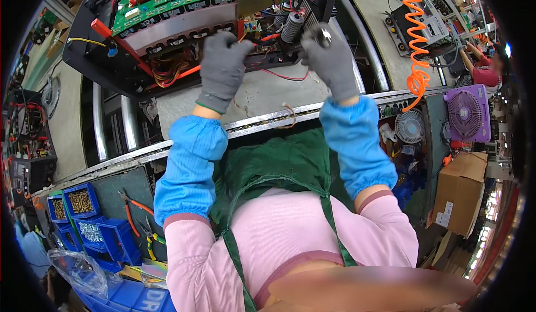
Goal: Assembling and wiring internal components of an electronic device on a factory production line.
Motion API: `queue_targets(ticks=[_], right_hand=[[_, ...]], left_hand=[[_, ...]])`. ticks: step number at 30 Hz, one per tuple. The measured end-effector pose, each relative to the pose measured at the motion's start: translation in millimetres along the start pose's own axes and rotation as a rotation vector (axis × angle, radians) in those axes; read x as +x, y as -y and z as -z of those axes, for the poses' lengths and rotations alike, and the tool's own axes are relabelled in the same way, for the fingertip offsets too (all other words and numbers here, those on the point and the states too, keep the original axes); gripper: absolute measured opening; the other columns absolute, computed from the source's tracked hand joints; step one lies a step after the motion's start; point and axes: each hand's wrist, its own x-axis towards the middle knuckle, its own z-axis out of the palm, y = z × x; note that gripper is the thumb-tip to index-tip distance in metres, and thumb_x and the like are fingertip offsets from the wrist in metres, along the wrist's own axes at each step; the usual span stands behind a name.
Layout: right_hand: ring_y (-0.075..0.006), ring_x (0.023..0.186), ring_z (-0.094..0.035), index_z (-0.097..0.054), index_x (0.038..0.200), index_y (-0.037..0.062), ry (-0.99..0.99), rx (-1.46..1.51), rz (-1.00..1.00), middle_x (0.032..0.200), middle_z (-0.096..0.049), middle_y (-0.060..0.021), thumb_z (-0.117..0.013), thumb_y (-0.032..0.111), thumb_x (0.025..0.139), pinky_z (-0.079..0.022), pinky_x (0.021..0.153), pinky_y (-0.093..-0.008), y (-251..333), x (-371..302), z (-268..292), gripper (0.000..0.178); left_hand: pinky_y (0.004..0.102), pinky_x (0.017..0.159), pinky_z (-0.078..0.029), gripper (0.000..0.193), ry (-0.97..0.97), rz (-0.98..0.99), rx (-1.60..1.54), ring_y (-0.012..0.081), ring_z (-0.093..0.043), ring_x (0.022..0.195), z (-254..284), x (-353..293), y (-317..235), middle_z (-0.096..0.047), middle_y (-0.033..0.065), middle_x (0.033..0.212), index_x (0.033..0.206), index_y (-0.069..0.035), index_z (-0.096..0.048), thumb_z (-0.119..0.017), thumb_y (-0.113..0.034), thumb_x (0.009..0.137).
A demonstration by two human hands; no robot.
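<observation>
My left hand (222, 66), in a grey glove, is closed at the near edge of an open black metal chassis (92, 61). Its fingertips are over the inside wiring, and whatever they pinch is hidden. A red cable (187, 76) runs beside that hand. My right hand (328, 61), gloved alike, is curled near a grey ribbed cylinder (292, 27) standing in the chassis. A small dark thing with a bright glint (325, 35) shows at its fingers, too small to name. A green circuit board (173, 6) lies across the chassis top, left of my hands.
Metal rollers (128, 122) flank the work plate (257, 97). An orange coiled hose (414, 33) hangs at the right, beyond a purple fan (468, 113) and a cardboard box (459, 192). Blue bins (92, 231) of screws and pliers (134, 214) lie lower left. Another person (487, 72) works far right.
</observation>
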Motion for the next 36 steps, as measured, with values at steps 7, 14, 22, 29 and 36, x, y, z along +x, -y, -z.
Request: queue_targets(ticks=[7, 14, 22, 29, 36], right_hand=[[-0.0158, 0.063, -0.064, -0.062, 0.088, 0.0027, 0.157, 0.476, 0.095, 0.070, -0.066, -0.0097, -0.058, 0.022, 0.089, -0.050, 0.059, -0.0304, 49.1, -26.0, 25.6, 0.020], [-0.0180, 0.072, -0.069, -0.061, 0.090, -0.0012, 0.086, 0.246, 0.146, 0.078, -0.069, -0.0123, -0.054, 0.017, 0.093, -0.054, 0.064, -0.0303, -50.1, -101.5, 8.7, 0.020], [-0.0196, 0.074, -0.071, -0.065, 0.090, 0.0009, -0.122, 0.403, 0.140, 0.081, -0.070, -0.0119, -0.056, 0.017, 0.092, -0.054, 0.065, -0.0308, -102.1, -108.5, -21.9, 0.018], [-0.0148, 0.069, -0.069, -0.064, 0.095, 0.0045, -0.050, 0.325, -0.122, 0.071, -0.069, -0.0094, -0.060, 0.024, 0.093, -0.053, 0.061, -0.0293, -24.1, -54.7, -2.1, 0.020], [-0.0258, 0.061, -0.067, -0.066, 0.094, 0.0065, 0.047, -0.250, 0.222, 0.069, -0.067, -0.0130, -0.054, 0.039, 0.091, -0.052, 0.058, -0.0368, 42.1, 10.3, 5.6, 0.034]], left_hand=[[0.0382, 0.083, -0.050, 0.017, 0.362, 0.077, -0.052, 0.0294, -0.055, 0.100, -45.3, -82.1, 14.0, -0.059, 0.0074, 0.102, 0.089, -0.011, -0.068, -0.062, -0.006, 0.074], [0.0374, 0.084, -0.049, 0.021, 0.306, 0.139, -0.167, 0.0292, -0.055, 0.102, -45.8, -86.0, 14.8, -0.060, 0.0075, 0.106, 0.092, -0.011, -0.069, -0.061, -0.005, 0.073], [0.0393, 0.100, -0.043, 0.029, 0.498, 0.123, -0.499, 0.0329, -0.050, 0.122, -8.6, -88.1, 23.7, -0.055, 0.0145, 0.128, 0.102, -0.010, -0.070, -0.065, -0.013, 0.074], [0.0437, 0.096, -0.043, 0.024, 0.548, -0.073, -0.340, 0.0348, -0.052, 0.115, 8.8, -92.4, 19.1, -0.057, 0.0152, 0.125, 0.089, -0.006, -0.069, -0.074, -0.017, 0.069], [0.0423, 0.079, -0.046, 0.017, 0.170, 0.266, -0.056, 0.0308, -0.055, 0.094, -41.9, -94.7, 22.6, -0.061, 0.0072, 0.103, 0.081, -0.009, -0.061, -0.070, -0.011, 0.067]])
